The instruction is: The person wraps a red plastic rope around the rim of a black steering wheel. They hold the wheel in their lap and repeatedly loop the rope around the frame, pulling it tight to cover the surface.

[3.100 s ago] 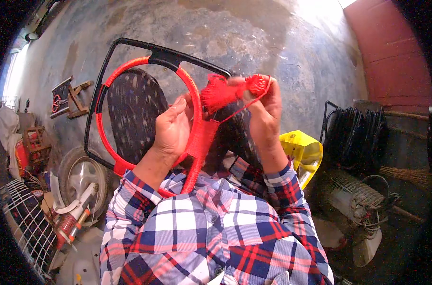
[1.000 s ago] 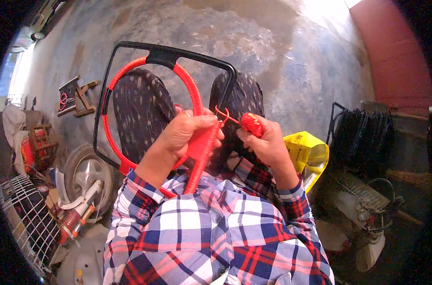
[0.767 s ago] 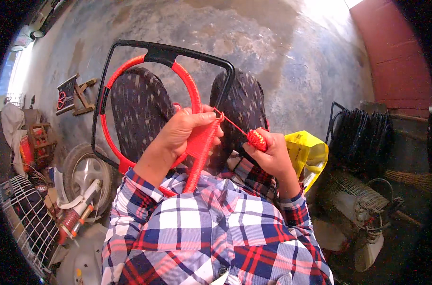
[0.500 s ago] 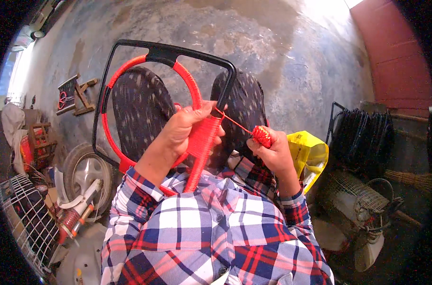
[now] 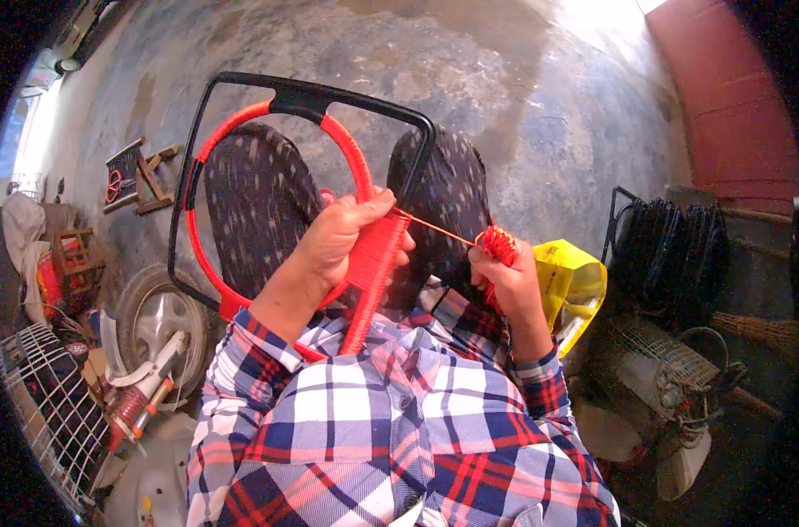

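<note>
Across my lap lies a black metal frame (image 5: pixel 351 97) with a ring (image 5: pixel 351 154) inside it, wound mostly in red cord with black stretches. My left hand (image 5: pixel 338 235) is closed on the wrapped part of the frame, thumb on top, where a band of red cord (image 5: pixel 375 256) joins ring and side bar. From that spot a taut red strand (image 5: pixel 439 230) runs to my right hand (image 5: pixel 509 277). The right hand grips a bundle of red cord (image 5: pixel 500 246), which sticks out above the fist. The lower part of the frame is hidden by my arm and shirt.
Right of me are a yellow plastic bag (image 5: pixel 557 272), a stack of black frames (image 5: pixel 667 255) and a wire-guarded machine (image 5: pixel 663 360). On the left stand a wheel (image 5: pixel 162 321), a white wire rack (image 5: pixel 53 395) and a small folding stool (image 5: pixel 140 178).
The right hand has shifted slightly right with the cord bundle and turned, and the strand is longer and flatter. The left hand and the frame have barely moved.
</note>
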